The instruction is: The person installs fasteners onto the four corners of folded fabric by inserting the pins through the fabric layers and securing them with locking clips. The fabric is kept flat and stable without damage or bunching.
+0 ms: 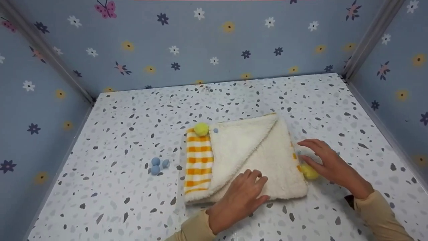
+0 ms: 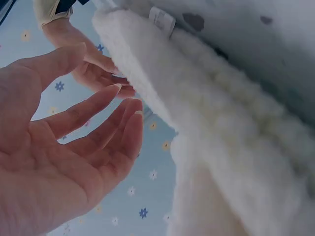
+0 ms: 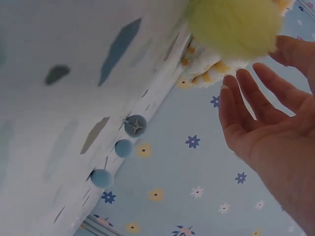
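Observation:
A folded cream fleece blanket [image 1: 247,144] lies on the table, with a yellow-and-white checked strip [image 1: 198,164] showing along its left side. My left hand [image 1: 242,194] hovers over its front part, fingers loosely bent and holding nothing. The left wrist view shows that hand [image 2: 93,142] beside the thick fleece edge [image 2: 206,113], which bears a small white label [image 2: 162,20]. My right hand [image 1: 329,164] is at the blanket's right edge, by a fluffy yellow pompom [image 1: 310,171]. In the right wrist view its fingers are spread under the pompom [image 3: 236,27]; whether the thumb touches is unclear.
Several small light-blue balls [image 1: 155,165] lie left of the blanket. Another yellow pompom [image 1: 201,129] sits at its back left corner, near a small blue dot [image 1: 215,130]. Blue round pieces [image 3: 124,148] appear in the right wrist view. Flowered panels [image 1: 214,40] enclose the speckled table [image 1: 127,134].

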Demonstrator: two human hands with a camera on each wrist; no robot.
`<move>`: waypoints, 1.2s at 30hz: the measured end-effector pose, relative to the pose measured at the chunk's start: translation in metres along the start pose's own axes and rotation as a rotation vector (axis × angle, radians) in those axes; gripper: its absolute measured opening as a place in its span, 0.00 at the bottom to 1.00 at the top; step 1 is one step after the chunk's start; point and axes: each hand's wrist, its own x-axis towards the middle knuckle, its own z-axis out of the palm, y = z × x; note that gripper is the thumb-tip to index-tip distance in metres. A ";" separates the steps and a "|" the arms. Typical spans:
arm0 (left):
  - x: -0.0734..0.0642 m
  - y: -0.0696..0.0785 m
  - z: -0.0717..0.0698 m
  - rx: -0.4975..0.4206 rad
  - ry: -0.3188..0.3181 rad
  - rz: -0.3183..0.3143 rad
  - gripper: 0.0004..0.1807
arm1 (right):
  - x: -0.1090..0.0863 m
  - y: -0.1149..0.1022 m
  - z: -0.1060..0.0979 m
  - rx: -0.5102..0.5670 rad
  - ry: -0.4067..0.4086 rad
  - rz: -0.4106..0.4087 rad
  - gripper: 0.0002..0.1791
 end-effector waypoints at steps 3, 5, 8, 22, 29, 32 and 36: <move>0.005 0.004 0.009 0.014 -0.010 0.028 0.18 | -0.006 0.004 -0.004 -0.050 0.010 0.059 0.27; 0.007 0.007 0.013 0.018 -0.007 0.033 0.18 | -0.009 0.006 -0.006 -0.079 0.022 0.086 0.25; 0.010 0.011 0.019 0.006 -0.010 0.037 0.20 | -0.011 0.010 -0.007 -0.121 0.056 0.109 0.24; 0.012 0.012 0.029 0.001 0.038 0.060 0.28 | -0.023 0.014 -0.016 -0.194 -0.010 0.353 0.15; 0.015 0.011 0.026 -0.043 0.021 0.050 0.11 | -0.019 0.016 -0.021 -0.125 -0.125 0.473 0.10; 0.016 0.010 0.026 -0.074 0.050 0.077 0.08 | -0.019 0.017 -0.021 -0.116 -0.139 0.495 0.08; 0.015 0.007 0.026 -0.101 0.055 0.137 0.08 | -0.020 0.018 -0.022 -0.124 -0.135 0.493 0.05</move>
